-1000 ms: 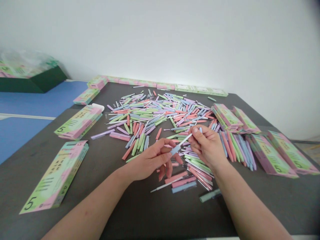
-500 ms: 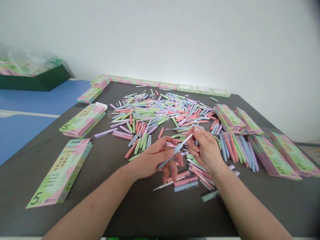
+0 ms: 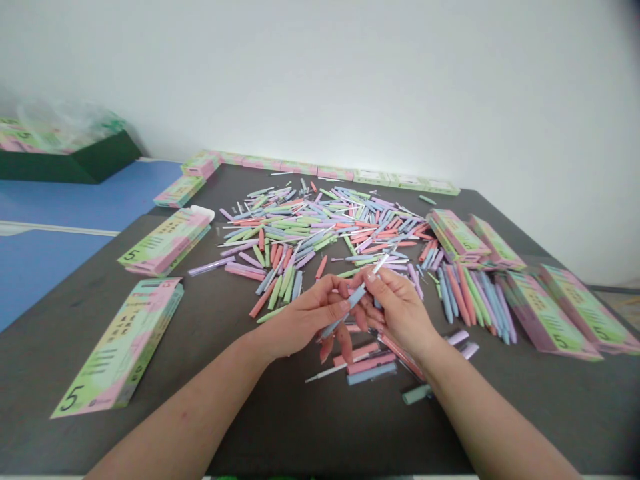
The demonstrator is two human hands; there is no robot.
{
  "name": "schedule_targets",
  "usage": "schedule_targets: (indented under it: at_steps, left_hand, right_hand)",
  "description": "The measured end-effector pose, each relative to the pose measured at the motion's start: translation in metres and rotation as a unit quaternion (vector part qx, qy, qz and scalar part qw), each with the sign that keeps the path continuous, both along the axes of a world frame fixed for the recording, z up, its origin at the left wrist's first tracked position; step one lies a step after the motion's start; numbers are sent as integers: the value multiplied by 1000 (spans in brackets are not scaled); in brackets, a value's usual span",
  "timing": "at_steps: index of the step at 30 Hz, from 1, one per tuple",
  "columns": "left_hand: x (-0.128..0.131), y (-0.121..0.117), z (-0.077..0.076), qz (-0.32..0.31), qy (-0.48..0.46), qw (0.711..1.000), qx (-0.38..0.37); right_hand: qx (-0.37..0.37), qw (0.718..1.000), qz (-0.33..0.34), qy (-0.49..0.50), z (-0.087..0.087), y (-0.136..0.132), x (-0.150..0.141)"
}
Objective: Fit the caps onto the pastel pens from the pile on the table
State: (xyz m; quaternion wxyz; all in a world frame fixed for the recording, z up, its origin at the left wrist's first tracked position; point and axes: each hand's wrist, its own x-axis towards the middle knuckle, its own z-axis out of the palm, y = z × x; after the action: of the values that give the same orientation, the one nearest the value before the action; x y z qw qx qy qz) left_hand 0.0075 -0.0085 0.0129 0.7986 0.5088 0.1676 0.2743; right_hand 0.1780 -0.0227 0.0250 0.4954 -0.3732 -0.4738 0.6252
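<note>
My left hand (image 3: 305, 320) and my right hand (image 3: 397, 307) meet over the near edge of a big heap of pastel pens (image 3: 320, 233) on a dark table (image 3: 210, 400). Both are closed on one thin light-blue pen (image 3: 353, 301) with a white tip that points up and to the right. The left hand pinches its lower barrel, the right hand grips nearer the tip. A few pink, blue and green pens (image 3: 367, 365) lie just below the hands.
Flat green-and-pink boxes marked 5 lie at the left (image 3: 120, 347), (image 3: 163, 241), along the back edge (image 3: 320, 170) and at the right (image 3: 550, 307). A sorted row of pens (image 3: 470, 293) sits right of my hands. A green bin (image 3: 65, 157) stands far left.
My right hand has moved left and closed in on my left hand, so both now hold the blue pen close together. The pen has slid lower into the left hand.
</note>
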Motion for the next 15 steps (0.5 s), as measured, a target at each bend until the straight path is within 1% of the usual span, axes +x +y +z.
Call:
schedule_targets:
  at_steps: [2, 4, 6, 10, 13, 15]
  left_hand:
    - [0, 0, 0, 8, 14, 1000, 8]
    - [0, 0, 0, 15, 18, 1000, 14]
    - [0, 0, 0, 17, 11, 1000, 10]
    - [-2, -1, 3, 18, -21, 1000, -1]
    - [-4, -4, 6, 27, -44, 998, 26]
    - [-5, -5, 8, 21, -41, 998, 52]
  right_hand:
    - [17, 999, 18, -24, 0, -1, 0]
    - [27, 999, 16, -35, -1, -1, 0]
    - [28, 999, -2, -32, 0, -1, 0]
    - [0, 999, -48, 3, 4, 1, 7]
    - [0, 996, -78, 34, 10, 5, 18]
    - [11, 995, -95, 42, 14, 6, 24]
